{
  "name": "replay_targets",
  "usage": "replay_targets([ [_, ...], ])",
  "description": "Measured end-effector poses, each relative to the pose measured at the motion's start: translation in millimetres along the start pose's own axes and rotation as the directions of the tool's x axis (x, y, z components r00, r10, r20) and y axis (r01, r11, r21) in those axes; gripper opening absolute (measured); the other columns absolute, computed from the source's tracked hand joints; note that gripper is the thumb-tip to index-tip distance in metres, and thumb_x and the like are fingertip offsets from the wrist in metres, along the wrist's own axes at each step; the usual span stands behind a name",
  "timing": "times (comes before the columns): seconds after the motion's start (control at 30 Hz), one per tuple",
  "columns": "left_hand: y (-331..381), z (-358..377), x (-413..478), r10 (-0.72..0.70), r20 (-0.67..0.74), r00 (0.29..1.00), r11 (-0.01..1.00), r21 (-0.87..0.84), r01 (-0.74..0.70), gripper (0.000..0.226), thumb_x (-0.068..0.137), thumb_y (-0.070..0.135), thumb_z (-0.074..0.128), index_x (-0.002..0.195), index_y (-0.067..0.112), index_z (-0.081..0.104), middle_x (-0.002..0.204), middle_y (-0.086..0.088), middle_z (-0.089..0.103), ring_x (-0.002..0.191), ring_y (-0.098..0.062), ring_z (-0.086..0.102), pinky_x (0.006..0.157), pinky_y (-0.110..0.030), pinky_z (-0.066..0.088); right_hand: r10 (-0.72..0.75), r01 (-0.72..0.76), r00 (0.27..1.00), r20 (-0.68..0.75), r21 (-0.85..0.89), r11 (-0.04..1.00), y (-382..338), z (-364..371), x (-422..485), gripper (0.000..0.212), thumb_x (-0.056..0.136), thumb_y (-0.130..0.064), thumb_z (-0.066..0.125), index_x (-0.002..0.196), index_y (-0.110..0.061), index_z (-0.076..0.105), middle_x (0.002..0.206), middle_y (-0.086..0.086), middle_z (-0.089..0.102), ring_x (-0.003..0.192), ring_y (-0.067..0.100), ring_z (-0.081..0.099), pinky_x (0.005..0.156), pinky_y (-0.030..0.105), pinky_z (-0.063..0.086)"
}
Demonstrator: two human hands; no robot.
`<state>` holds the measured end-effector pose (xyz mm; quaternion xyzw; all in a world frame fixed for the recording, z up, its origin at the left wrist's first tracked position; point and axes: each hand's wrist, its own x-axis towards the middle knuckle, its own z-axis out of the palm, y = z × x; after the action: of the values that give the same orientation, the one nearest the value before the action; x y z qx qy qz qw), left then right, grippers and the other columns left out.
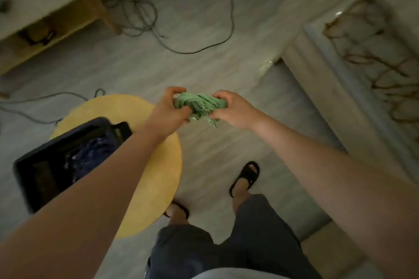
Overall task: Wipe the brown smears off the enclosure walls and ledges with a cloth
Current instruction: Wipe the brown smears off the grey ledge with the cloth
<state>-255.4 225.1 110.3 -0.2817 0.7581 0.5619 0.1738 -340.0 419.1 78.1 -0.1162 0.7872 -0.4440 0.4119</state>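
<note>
1. Head view: both hands are gripping a crumpled pale-green fabric cloth (pixel 199 104) in the air above the floor. The left hand (pixel 169 110) is curling round its left end and the right hand (pixel 233 108) round its right end.
2. The cloth is hanging well apart from the white enclosure (pixel 317 79) at the right, whose inner wall is showing looping brown smears (pixel 374 70).
3. Below the left forearm, a dark rectangular plastic tub (pixel 40 176) holding dark blue fabric (pixel 90 154) is sitting on a round yellow wooden surface (pixel 163 165).
4. Grey cables (pixel 140 18) are trailing over the grey plank floor (pixel 204 63), near a light wooden shelf unit (pixel 56 18) at the upper left.
5. The person is standing in black sandals (pixel 246 176) and dark shorts (pixel 226 244), between the surface and the enclosure.
</note>
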Motion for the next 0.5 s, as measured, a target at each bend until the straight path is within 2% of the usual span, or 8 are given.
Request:
replay_targets([
  [0.07,47,53,14,0.017,0.044,0.999,1.0,0.01,-0.018,0.046,0.095,0.0,0.055,0.135,0.021,0.048,0.111,-0.008,0.068,0.09,-0.025,0.071,0.074,-0.028,0.061,0.052,-0.048,0.996,-0.069,0.061,0.997,25,-61,-25,0.022,0.083,-0.016,0.075,0.102,-0.023,0.066,0.085,-0.008,0.067,0.069,0.0,0.062,0.068,0.026,0.049],
  [0.13,98,116,28,0.042,0.116,0.992,0.999,0.016,-0.044,0.043,0.095,0.0,0.052,0.132,0.023,0.052,0.11,-0.01,0.07,0.09,-0.024,0.071,0.078,-0.035,0.06,0.095,-0.075,0.984,-0.151,0.134,0.988,50,-125,-56,0.022,0.082,-0.018,0.072,0.102,-0.022,0.065,0.089,-0.002,0.068,0.073,0.005,0.063,0.072,0.032,0.051],
  [0.2,144,173,38,0.06,0.189,0.98,0.998,0.022,-0.065,0.034,0.096,0.006,0.053,0.124,0.024,0.059,0.113,-0.012,0.071,0.092,-0.023,0.071,0.077,-0.037,0.06,0.143,-0.094,0.962,-0.233,0.208,0.974,72,-178,-89,0.027,0.078,-0.022,0.069,0.105,-0.02,0.064,0.093,0.007,0.07,0.078,0.011,0.063,0.071,0.033,0.052],
  [0.33,218,265,48,0.111,0.285,0.952,0.988,0.073,-0.137,0.021,0.097,0.016,0.056,0.116,0.019,0.064,0.11,-0.012,0.071,0.098,-0.025,0.073,0.084,-0.043,0.063,0.171,-0.05,0.911,-0.375,0.311,0.949,104,-251,-140,0.028,0.083,-0.031,0.062,0.108,-0.018,0.067,0.102,0.007,0.072,0.087,0.01,0.064,0.075,0.031,0.051],
  [0.47,270,339,49,0.167,0.406,0.898,0.975,0.068,-0.212,0.017,0.101,0.017,0.058,0.117,0.013,0.062,0.111,-0.012,0.071,0.098,-0.022,0.073,0.087,-0.042,0.063,0.159,0.014,0.818,-0.553,0.295,0.955,133,-308,-174,0.029,0.085,-0.037,0.062,0.086,-0.01,0.069,0.08,0.004,0.065,0.075,0.009,0.059,0.068,0.032,0.042],
  [0.5,278,350,51,0.181,0.427,0.886,0.974,0.048,-0.222,0.019,0.103,0.017,0.058,0.121,0.011,0.06,0.113,-0.013,0.07,0.1,-0.023,0.074,0.087,-0.042,0.063,0.144,0.024,0.798,-0.586,0.269,0.963,139,-317,-176,0.031,0.085,-0.04,0.062,0.084,-0.01,0.069,0.082,0.005,0.063,0.078,0.01,0.059,0.068,0.03,0.04],
])
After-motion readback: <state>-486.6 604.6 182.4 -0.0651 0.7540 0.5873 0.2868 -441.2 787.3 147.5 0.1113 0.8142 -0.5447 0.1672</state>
